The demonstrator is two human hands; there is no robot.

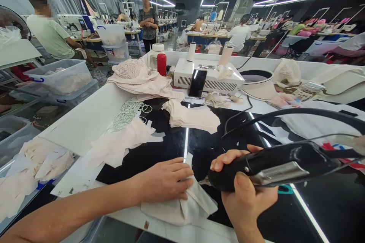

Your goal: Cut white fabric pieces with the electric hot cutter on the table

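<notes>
My left hand (168,180) lies palm down on a folded cream fabric piece (171,212) at the table's near edge, its fingers stretched across the cloth. To the right, my right hand (242,190) is closed round a black handheld tool (273,165) with a metal lever along its side and a cable at its rear. The tool's rounded black end points left, apart from the fabric. Whatever working tip it has is hidden. Beyond my hands lies a stack of cream fabric pieces (191,115) on the glossy black tabletop (148,159).
Light-green cord (128,115) and loose fabric (119,140) lie at left. A white vented box (209,74) stands behind, with a phone (197,82) leaning on it. A black cable (308,112) arches at right. Plastic bins (59,76) and several people are farther off.
</notes>
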